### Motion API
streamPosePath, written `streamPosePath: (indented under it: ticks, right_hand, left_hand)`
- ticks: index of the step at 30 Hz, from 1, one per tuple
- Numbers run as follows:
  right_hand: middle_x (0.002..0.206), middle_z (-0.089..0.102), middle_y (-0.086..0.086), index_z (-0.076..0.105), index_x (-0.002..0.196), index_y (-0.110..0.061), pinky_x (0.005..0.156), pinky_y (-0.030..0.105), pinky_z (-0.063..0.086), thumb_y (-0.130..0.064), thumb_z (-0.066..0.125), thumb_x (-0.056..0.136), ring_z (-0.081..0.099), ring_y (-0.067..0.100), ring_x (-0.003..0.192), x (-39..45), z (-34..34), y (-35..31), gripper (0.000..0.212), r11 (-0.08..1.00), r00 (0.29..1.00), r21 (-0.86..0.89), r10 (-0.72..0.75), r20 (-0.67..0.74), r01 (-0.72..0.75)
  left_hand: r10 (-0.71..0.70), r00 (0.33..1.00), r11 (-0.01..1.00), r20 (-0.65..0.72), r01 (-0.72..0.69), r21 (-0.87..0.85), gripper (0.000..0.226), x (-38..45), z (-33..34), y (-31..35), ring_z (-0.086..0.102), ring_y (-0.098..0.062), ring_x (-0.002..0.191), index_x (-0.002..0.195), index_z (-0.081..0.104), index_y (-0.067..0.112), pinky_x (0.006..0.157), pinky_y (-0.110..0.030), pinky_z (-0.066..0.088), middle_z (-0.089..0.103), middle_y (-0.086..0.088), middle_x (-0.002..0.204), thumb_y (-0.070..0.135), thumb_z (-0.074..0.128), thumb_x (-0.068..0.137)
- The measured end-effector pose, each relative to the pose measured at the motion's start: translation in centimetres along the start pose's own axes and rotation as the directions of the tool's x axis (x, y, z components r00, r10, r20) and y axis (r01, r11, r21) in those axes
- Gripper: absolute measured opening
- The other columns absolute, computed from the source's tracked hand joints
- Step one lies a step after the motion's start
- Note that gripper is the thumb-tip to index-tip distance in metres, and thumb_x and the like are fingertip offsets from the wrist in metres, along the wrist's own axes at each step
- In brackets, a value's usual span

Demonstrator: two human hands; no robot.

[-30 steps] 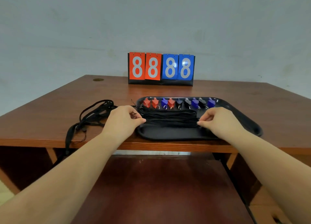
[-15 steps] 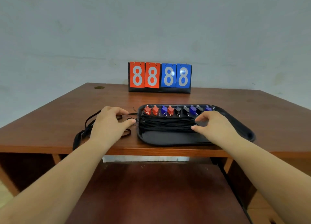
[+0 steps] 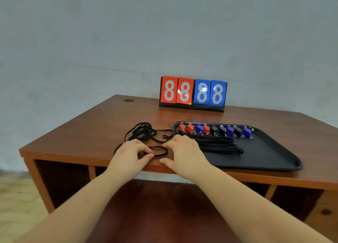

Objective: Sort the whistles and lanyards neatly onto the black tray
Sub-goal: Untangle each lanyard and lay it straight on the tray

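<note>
A black tray (image 3: 285, 162) lies on the right of the wooden table (image 3: 102, 129). Along its far edge stands a row of red, blue and black whistles (image 3: 214, 130). In front of them lies a straightened bundle of black lanyards (image 3: 223, 145). A tangle of loose black lanyards (image 3: 142, 133) sits on the table left of the tray. One lanyard loop (image 3: 157, 151) lies near the front edge between my hands. My left hand (image 3: 129, 155) pinches the loop's left end. My right hand (image 3: 184, 151) covers the tray's left edge, its fingertips touching the loop's right end and its thumb apart.
A flip scoreboard (image 3: 193, 92) showing 8888 in red and blue stands at the back of the table against the wall. A round cable hole (image 3: 129, 100) is at the far left corner. Open compartments lie under the tabletop.
My right hand left the lanyard bundle on the tray and moved left to the loose loop. My left hand came down onto the loop. The view shifted, so the tray appears further right.
</note>
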State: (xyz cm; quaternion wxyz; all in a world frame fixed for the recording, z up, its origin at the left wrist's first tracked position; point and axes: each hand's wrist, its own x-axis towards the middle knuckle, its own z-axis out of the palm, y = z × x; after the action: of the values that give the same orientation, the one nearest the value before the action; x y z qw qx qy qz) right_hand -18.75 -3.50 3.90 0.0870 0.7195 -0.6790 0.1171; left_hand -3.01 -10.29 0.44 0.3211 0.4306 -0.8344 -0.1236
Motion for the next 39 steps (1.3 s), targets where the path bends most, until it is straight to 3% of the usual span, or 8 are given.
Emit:
streamPosePath:
  ticks: [4, 10, 16, 22, 27, 30, 34, 39]
  right_hand:
    - [0.129, 0.049, 0.005, 0.055, 0.127, -0.018, 0.104, 0.04, 0.031, -0.054, 0.043, 0.091, 0.039, 0.026, 0.12, 1.1, 0.7, -0.1, 0.053, 0.992, 0.998, -0.127, 0.02, 0.064, -0.011]
    - [0.095, 0.056, -0.007, 0.06, 0.092, -0.024, 0.089, 0.029, 0.039, -0.036, 0.055, 0.091, 0.05, 0.014, 0.096, 0.2, 0.0, 0.0, 0.013, 0.98, 1.0, 0.198, -0.003, -0.024, 0.008]
    - [0.089, 0.064, -0.01, 0.064, 0.09, -0.024, 0.079, 0.023, 0.046, -0.031, 0.058, 0.09, 0.058, 0.007, 0.086, -3.2, -2.7, 3.1, 0.009, 0.946, 0.99, 0.312, 0.122, -0.077, -0.092]
    - [0.088, 0.065, -0.01, 0.065, 0.088, -0.025, 0.071, 0.016, 0.043, -0.031, 0.061, 0.088, 0.061, 0.009, 0.088, -6.7, -4.0, 7.9, 0.007, 0.919, 0.957, 0.273, 0.289, 0.024, -0.284]
    - [0.133, 0.051, -0.011, 0.048, 0.133, -0.029, 0.107, 0.028, 0.032, -0.041, 0.051, 0.092, 0.041, 0.009, 0.127, -6.8, -3.6, 6.2, 0.042, 0.974, 0.988, 0.177, 0.152, -0.036, -0.143]
    - [0.139, 0.047, -0.008, 0.046, 0.136, -0.027, 0.112, 0.03, 0.025, -0.039, 0.04, 0.097, 0.035, 0.011, 0.132, -5.4, -2.8, 3.2, 0.041, 0.99, 0.998, 0.144, 0.015, -0.062, -0.005]
    - [0.108, 0.059, -0.007, 0.065, 0.093, -0.023, 0.102, 0.035, 0.034, -0.035, 0.036, 0.099, 0.046, 0.013, 0.111, -3.4, -1.0, 1.7, 0.033, 0.989, 0.997, 0.131, -0.069, -0.027, 0.072]
    - [0.066, 0.053, -0.007, 0.051, 0.068, -0.025, 0.066, 0.023, 0.038, -0.032, 0.038, 0.099, 0.049, 0.005, 0.066, -2.8, -1.7, 2.0, 0.034, 0.948, 0.998, 0.318, 0.032, -0.061, -0.012]
  left_hand:
    - [0.063, 0.998, 0.997, 0.002, -0.063, -0.046, 0.01, -0.5, -0.3, -0.9, 0.043, -0.007, 0.109, 0.092, 0.071, 0.031, 0.093, -0.022, 0.032, 0.052, 0.015, 0.111, 0.031, 0.064, 0.085]
    - [0.054, 0.995, 0.996, 0.09, -0.06, 0.071, 0.051, -1.0, -1.0, 0.1, 0.023, -0.009, 0.135, 0.143, 0.03, 0.04, 0.11, -0.027, 0.014, 0.036, 0.01, 0.144, 0.034, 0.047, 0.095]
    - [0.089, 0.994, 0.996, 0.066, -0.091, 0.024, 0.023, -1.2, -1.1, -0.2, 0.046, -0.007, 0.108, 0.11, 0.064, 0.032, 0.097, -0.024, 0.027, 0.06, 0.015, 0.103, 0.036, 0.047, 0.095]
    - [0.095, 0.978, 0.993, 0.185, -0.079, -0.091, 0.013, -1.2, -0.3, 0.0, 0.051, -0.004, 0.102, 0.088, 0.06, 0.045, 0.101, -0.037, 0.037, 0.062, 0.022, 0.095, 0.043, 0.049, 0.092]
    - [0.105, 0.973, 0.974, 0.204, -0.06, -0.217, 0.019, -1.0, 0.7, 1.3, 0.055, -0.004, 0.104, 0.091, 0.067, 0.036, 0.099, -0.038, 0.042, 0.064, 0.02, 0.098, 0.041, 0.048, 0.093]
    - [0.129, 0.971, 0.957, 0.201, -0.069, -0.283, 0.02, -1.0, 1.0, 2.5, 0.057, 0.001, 0.098, 0.093, 0.068, 0.028, 0.092, -0.028, 0.043, 0.066, 0.017, 0.096, 0.036, 0.049, 0.094]
    - [0.126, 0.969, 0.95, 0.212, -0.056, -0.308, 0.02, -0.6, 0.6, 2.7, 0.058, 0.003, 0.094, 0.093, 0.068, 0.028, 0.088, -0.026, 0.046, 0.067, 0.016, 0.093, 0.035, 0.049, 0.094]
    - [0.078, 0.967, 0.969, 0.241, -0.016, -0.248, 0.019, 0.4, -0.4, 0.7, 0.054, -0.001, 0.1, 0.093, 0.068, 0.034, 0.091, -0.028, 0.041, 0.064, 0.017, 0.1, 0.038, 0.049, 0.094]
